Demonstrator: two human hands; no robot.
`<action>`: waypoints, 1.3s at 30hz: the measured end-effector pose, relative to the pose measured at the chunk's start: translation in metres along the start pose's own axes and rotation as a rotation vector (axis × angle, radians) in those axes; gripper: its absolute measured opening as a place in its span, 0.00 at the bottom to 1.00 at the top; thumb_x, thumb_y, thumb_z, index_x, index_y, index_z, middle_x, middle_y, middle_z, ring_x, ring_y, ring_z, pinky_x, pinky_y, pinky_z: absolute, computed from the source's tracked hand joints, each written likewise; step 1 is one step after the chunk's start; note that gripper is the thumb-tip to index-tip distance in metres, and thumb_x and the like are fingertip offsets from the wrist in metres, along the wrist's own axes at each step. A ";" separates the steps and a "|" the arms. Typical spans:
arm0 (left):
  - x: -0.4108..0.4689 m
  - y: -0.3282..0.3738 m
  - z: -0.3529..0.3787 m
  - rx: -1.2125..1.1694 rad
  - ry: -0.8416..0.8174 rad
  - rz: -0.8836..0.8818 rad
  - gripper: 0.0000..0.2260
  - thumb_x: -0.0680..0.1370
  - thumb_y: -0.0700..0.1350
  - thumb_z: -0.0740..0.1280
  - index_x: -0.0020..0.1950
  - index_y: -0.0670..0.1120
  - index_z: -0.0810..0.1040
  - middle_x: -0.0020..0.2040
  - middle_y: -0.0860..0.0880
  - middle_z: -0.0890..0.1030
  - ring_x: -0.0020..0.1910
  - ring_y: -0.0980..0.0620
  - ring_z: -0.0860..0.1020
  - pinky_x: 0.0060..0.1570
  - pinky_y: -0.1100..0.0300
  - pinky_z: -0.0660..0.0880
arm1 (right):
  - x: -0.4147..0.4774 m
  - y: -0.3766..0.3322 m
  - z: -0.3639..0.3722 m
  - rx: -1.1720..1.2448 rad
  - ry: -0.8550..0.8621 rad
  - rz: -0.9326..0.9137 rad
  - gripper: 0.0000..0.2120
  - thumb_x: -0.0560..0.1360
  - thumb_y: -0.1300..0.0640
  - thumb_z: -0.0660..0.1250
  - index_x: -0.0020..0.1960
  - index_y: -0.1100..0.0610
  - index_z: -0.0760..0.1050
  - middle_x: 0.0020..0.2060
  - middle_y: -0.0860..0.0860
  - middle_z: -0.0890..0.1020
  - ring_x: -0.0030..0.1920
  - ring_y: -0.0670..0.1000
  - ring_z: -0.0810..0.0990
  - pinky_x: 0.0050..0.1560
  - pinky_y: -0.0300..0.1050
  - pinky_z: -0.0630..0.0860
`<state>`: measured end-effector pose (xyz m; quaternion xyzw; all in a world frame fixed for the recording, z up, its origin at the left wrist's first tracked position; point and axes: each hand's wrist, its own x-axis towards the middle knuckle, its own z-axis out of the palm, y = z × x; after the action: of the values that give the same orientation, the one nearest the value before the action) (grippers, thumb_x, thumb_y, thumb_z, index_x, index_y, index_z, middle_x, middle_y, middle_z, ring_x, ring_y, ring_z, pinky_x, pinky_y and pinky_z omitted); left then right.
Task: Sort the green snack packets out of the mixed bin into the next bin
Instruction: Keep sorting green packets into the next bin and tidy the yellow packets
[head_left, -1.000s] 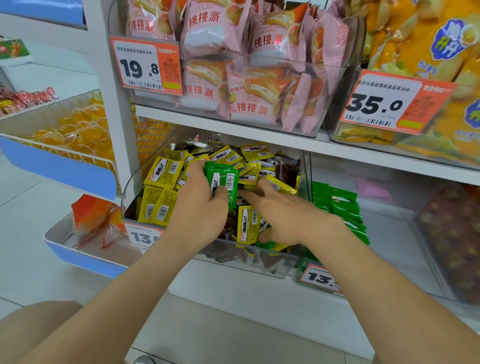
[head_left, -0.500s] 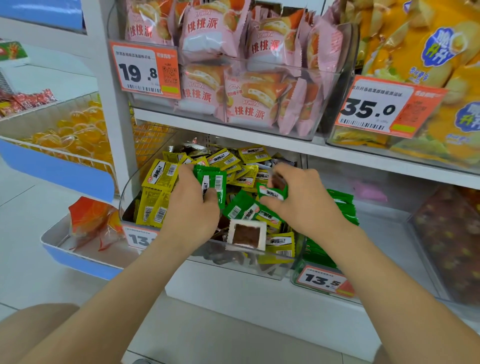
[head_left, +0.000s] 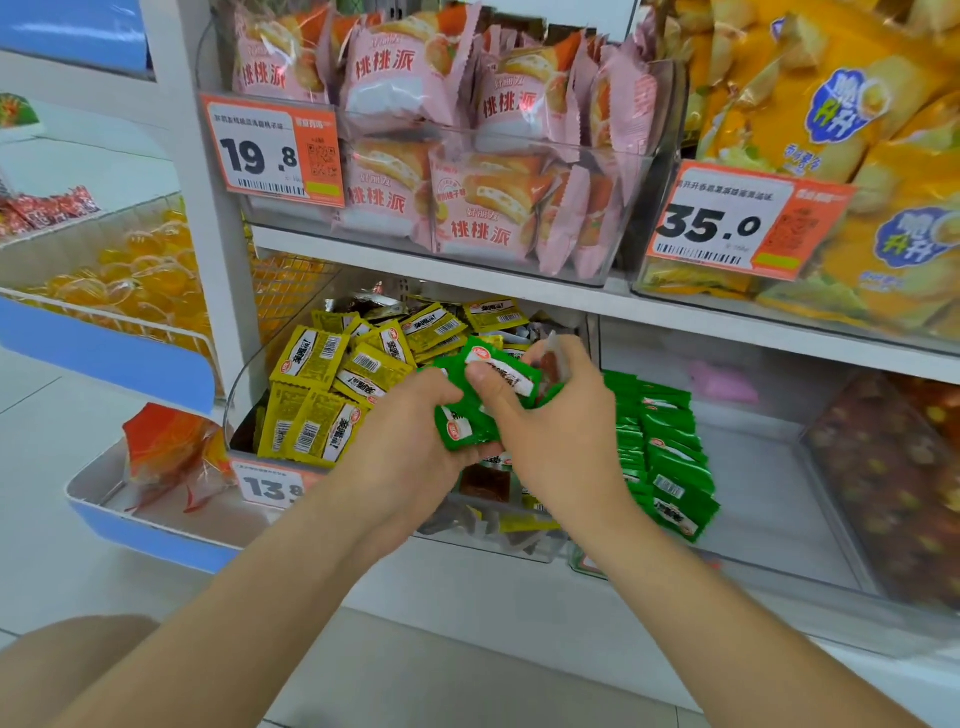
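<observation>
Since before, the right grip (head_left: 561, 431) is meeting the left grip (head_left: 410, 431), both clutching green packets (head_left: 462, 431); the next bin (head_left: 763, 467) is lying at three o'clock, nearer right.

Stretched both forearms forward, held left hand (head_left: 410, 436) against right hand (head_left: 556, 436), curled fingers round green packets (head_left: 467, 422)

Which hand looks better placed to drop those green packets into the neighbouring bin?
Right, probably. Both hands hold the green packets together over the mixed bin, but the right hand is on the side of the next bin, nearly beside its green pile; the left hand would have to cross over.
</observation>
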<state>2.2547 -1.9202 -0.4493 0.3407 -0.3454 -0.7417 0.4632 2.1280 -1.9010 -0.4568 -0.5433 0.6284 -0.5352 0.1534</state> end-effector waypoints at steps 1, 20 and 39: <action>-0.001 -0.001 0.001 0.006 0.008 0.017 0.16 0.83 0.37 0.56 0.67 0.40 0.77 0.59 0.40 0.85 0.57 0.44 0.84 0.56 0.44 0.81 | -0.001 -0.001 0.002 -0.056 -0.040 0.009 0.20 0.76 0.37 0.72 0.51 0.50 0.67 0.37 0.44 0.78 0.38 0.46 0.79 0.36 0.48 0.74; -0.003 -0.002 -0.017 0.400 0.102 0.213 0.20 0.82 0.65 0.59 0.68 0.57 0.75 0.60 0.52 0.84 0.62 0.54 0.82 0.63 0.50 0.76 | -0.024 -0.002 0.028 -0.073 -0.357 -0.028 0.20 0.86 0.44 0.55 0.71 0.54 0.68 0.62 0.52 0.73 0.60 0.40 0.71 0.57 0.42 0.68; 0.013 0.005 -0.037 0.687 0.442 0.366 0.15 0.86 0.46 0.62 0.72 0.52 0.65 0.57 0.53 0.82 0.51 0.54 0.84 0.42 0.57 0.84 | 0.032 0.043 0.014 -0.584 -0.598 -0.300 0.14 0.82 0.42 0.65 0.46 0.51 0.81 0.34 0.47 0.79 0.36 0.51 0.79 0.37 0.51 0.79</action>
<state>2.2833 -1.9410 -0.4669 0.5586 -0.5191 -0.3989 0.5093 2.1046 -1.9420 -0.4857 -0.7800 0.5954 -0.1709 0.0891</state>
